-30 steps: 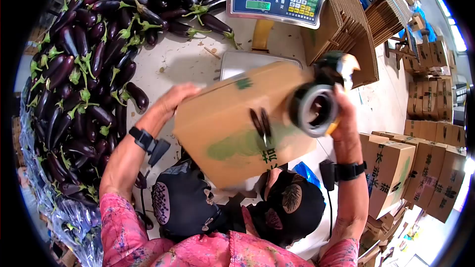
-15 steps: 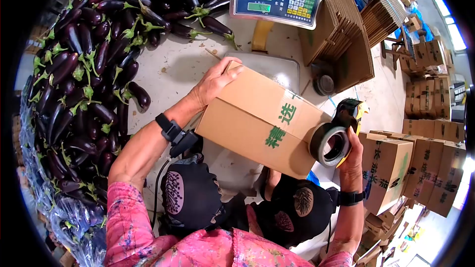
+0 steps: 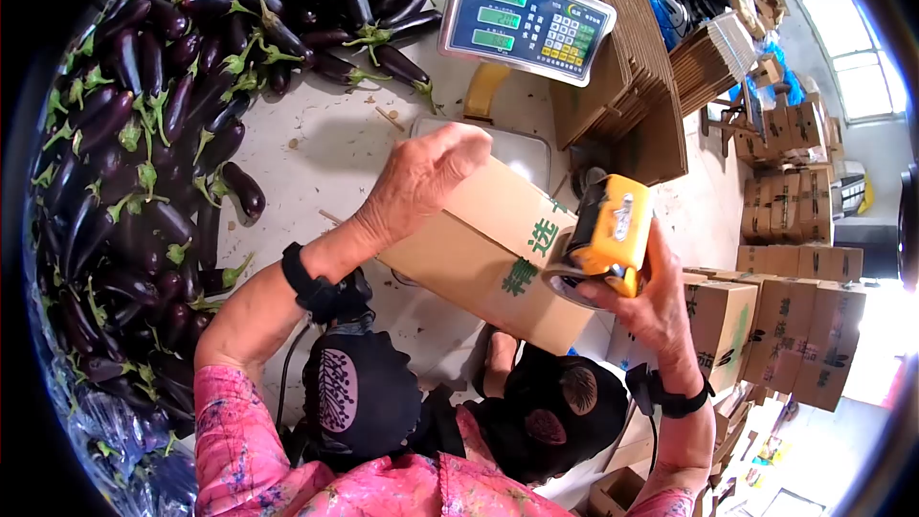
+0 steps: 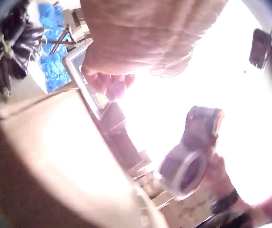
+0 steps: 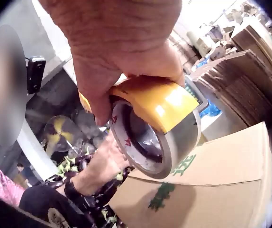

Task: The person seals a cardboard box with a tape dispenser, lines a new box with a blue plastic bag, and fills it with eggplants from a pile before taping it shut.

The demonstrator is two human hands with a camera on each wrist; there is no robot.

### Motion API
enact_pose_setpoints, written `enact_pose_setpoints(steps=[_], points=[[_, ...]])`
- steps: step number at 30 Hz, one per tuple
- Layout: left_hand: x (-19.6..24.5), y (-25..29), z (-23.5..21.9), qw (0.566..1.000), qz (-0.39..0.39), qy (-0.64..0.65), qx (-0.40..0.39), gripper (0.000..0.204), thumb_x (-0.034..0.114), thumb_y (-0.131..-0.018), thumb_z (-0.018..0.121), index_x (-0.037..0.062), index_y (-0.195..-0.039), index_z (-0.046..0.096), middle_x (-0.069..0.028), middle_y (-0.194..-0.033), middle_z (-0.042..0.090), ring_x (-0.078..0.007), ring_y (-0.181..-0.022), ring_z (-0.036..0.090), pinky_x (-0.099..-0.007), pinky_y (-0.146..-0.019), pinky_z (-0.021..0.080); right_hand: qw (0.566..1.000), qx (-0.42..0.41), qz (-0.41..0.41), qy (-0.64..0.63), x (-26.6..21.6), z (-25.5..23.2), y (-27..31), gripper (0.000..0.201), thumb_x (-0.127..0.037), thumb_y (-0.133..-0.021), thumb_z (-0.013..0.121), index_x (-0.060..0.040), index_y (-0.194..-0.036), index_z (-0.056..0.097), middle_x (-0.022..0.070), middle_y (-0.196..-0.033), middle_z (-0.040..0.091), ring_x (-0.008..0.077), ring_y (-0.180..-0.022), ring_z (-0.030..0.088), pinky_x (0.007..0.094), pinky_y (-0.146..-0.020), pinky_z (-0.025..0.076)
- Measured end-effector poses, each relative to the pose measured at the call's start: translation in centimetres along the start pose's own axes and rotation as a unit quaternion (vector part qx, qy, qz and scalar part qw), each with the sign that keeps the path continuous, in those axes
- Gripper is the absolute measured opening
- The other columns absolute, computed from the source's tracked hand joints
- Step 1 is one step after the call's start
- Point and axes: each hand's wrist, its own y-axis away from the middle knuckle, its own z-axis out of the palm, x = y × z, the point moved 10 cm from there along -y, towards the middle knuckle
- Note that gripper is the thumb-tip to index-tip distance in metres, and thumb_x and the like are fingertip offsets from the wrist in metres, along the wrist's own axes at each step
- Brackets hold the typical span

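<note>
In the head view, the cardboard box (image 3: 498,254) is held tilted above the counter (image 3: 335,144), near the middle of the picture. The left hand (image 3: 426,177) lies over the upper far corner of the box, at about 10 o'clock from the box centre, with the fingers curled over the edge, so this grip is grasping the box. The right hand (image 3: 646,302) is at about 3 o'clock from the box and grasps the yellow tape dispenser (image 3: 608,235), which touches the near right end of the box. Behind the box, at 12 o'clock, the weighing scale (image 3: 526,10) stands with its display toward the person. A big heap of eggplants (image 3: 144,115) fills the counter from 9 to 11 o'clock. Flat cartons (image 3: 622,57) lean at 1 o'clock, and packed boxes (image 3: 795,325) stand at 3 o'clock.

In the left wrist view, the picture is blurred and very bright. The left hand (image 4: 140,38) is at the top, its fingertips bent over the edge of the box (image 4: 55,156), which fills the lower left. The tape dispenser (image 4: 193,152) is at 4 o'clock, apart from this hand.

In the right wrist view, the right hand (image 5: 121,47) is clenched around the yellow dispenser (image 5: 155,128) with its tape roll. The box (image 5: 212,185) lies just below, at 5 o'clock from the grip.
</note>
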Motion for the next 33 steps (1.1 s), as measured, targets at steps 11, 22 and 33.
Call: enact_pose_setpoints(steps=[11, 22, 33], points=[[3.2, 1.6, 1.2, 0.971, -0.078, 0.197, -0.113, 0.025, 0.026, -0.105, 0.052, 0.0048, -0.107, 0.066, 0.0057, -0.089, 0.063, -0.0016, -0.076, 0.056, -0.0185, -0.067, 0.046, 0.983, 0.014, -0.137, 0.122, -5.5, 4.9, -2.6, 0.064, -0.024, -0.071, 0.088, -0.0008, -0.117, 0.050, 0.0182, -0.093, 0.066, 0.0352, -0.085, 0.068, 0.0412, -0.075, 0.054], [0.5, 1.8, -0.2, 0.978, -0.049, 0.199, -0.020, 0.016, 0.014, -0.102, 0.056, 0.0001, -0.097, 0.059, 0.0029, -0.086, 0.062, -0.0024, -0.080, 0.056, -0.0230, -0.071, 0.050, 0.961, 0.008, -0.097, 0.260, -5.7, 7.2, -3.3, 0.059, -0.027, -0.074, 0.085, -0.0006, -0.112, 0.049, 0.0217, -0.088, 0.062, 0.0431, -0.082, 0.063, 0.0474, -0.070, 0.052], [-11.2, 3.7, -14.4, 0.971, -0.138, 0.122, 0.154, 0.019, 0.027, -0.097, 0.061, 0.0108, -0.087, 0.059, 0.0099, -0.071, 0.044, -0.0006, -0.061, 0.037, -0.0174, -0.053, 0.030, 0.935, -0.058, -0.022, 0.349, -4.3, 7.2, -2.0, 0.055, -0.028, -0.074, 0.084, -0.0010, -0.107, 0.049, 0.0206, -0.090, 0.062, 0.0435, -0.081, 0.063, 0.0497, -0.068, 0.051]])
